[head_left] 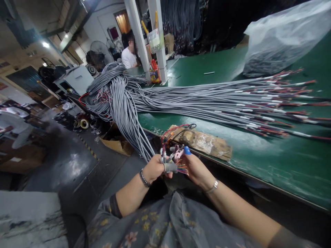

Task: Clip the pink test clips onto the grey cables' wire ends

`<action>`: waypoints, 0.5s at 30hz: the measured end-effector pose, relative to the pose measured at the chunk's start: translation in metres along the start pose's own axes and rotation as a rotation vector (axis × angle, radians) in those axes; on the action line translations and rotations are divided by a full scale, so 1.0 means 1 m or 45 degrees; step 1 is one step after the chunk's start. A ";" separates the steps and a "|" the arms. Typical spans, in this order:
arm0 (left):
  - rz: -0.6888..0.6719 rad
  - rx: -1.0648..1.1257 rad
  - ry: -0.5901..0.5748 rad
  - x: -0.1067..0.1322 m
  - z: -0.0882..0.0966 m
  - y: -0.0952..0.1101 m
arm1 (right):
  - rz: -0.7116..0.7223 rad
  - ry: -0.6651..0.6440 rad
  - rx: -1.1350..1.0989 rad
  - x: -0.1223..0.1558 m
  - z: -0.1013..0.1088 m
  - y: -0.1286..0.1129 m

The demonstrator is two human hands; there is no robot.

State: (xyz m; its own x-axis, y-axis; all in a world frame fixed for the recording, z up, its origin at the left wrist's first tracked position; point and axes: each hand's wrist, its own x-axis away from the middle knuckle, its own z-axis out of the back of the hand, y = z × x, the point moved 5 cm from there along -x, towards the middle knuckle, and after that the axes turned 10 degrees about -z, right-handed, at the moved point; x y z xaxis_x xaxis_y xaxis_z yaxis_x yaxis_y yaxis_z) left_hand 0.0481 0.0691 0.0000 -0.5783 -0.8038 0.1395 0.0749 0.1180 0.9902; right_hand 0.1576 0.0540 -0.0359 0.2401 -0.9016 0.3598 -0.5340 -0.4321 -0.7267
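Observation:
My left hand (155, 168) is closed around the ends of several grey cables (165, 155), held upright just off the edge of the green table (284, 162). A bracelet sits on that wrist. My right hand (195, 167) pinches the thin coloured wires (182, 169) fanning out of those cable ends; one fingertip wears a blue cap (187, 150). A large bundle of grey cables (196, 101) lies across the table and droops over its edge toward my left hand.
A worn cardboard piece (207, 142) with a black clip and red wire lies at the table edge. A clear plastic bag (281, 41) sits at the back right. White posts (160, 38) stand on the table. Two people sit far back; boxes litter the floor.

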 end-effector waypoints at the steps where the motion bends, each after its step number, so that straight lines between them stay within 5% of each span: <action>1: 0.012 0.005 0.000 -0.001 0.000 -0.001 | -0.002 -0.010 0.003 0.000 -0.001 0.000; 15: 0.063 -0.028 -0.023 0.000 0.003 -0.008 | -0.035 -0.091 -0.464 -0.011 0.004 0.014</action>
State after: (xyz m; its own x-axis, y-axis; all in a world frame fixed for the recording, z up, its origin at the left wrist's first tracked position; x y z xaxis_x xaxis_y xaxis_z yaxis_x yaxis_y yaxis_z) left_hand 0.0455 0.0698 -0.0079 -0.5882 -0.7865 0.1884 0.1213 0.1446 0.9820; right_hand 0.1509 0.0580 -0.0523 0.3075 -0.8944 0.3248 -0.7773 -0.4330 -0.4564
